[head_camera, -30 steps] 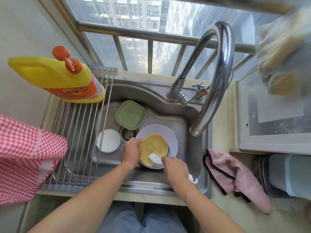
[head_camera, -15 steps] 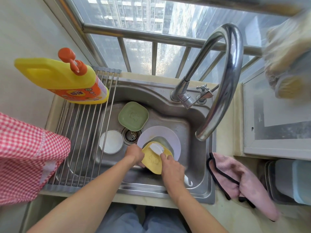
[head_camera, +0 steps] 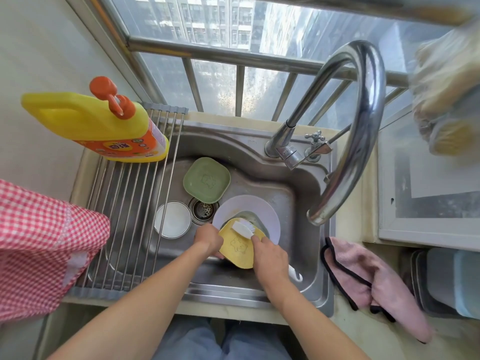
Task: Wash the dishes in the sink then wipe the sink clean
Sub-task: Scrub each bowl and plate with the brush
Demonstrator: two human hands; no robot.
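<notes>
A steel sink (head_camera: 298,203) fills the middle of the view, set into a pale counter below a barred window (head_camera: 233,48). A tall curved tap (head_camera: 363,120) arches over its right side, with no water seen running from it. A rack of metal rods (head_camera: 130,216) is laid across the left part of the sink, and a yellow soap bottle (head_camera: 98,126) with an orange pump is seen standing on its far end. A red checked cloth (head_camera: 39,242) is seen at the left edge, and a pink cloth (head_camera: 368,279) with dark trim is draped on the counter just right of the sink.

In the basin, a pale purple plate (head_camera: 259,209) is lying right of the drain (head_camera: 202,209). A green dish (head_camera: 207,180) is placed behind the drain, and a white bowl (head_camera: 173,219) is lying to its left, partly under the rack rods.

A yellow dish (head_camera: 237,249) is held tilted over the near edge of the purple plate. Its left rim is gripped by the left hand (head_camera: 209,240), fingers curled under it. A white brush (head_camera: 242,228) is held by the right hand (head_camera: 270,258), the fingers wrapped round the handle, whose end is seen sticking out behind the wrist. The brush head is pressed against the far part of the yellow dish
</notes>
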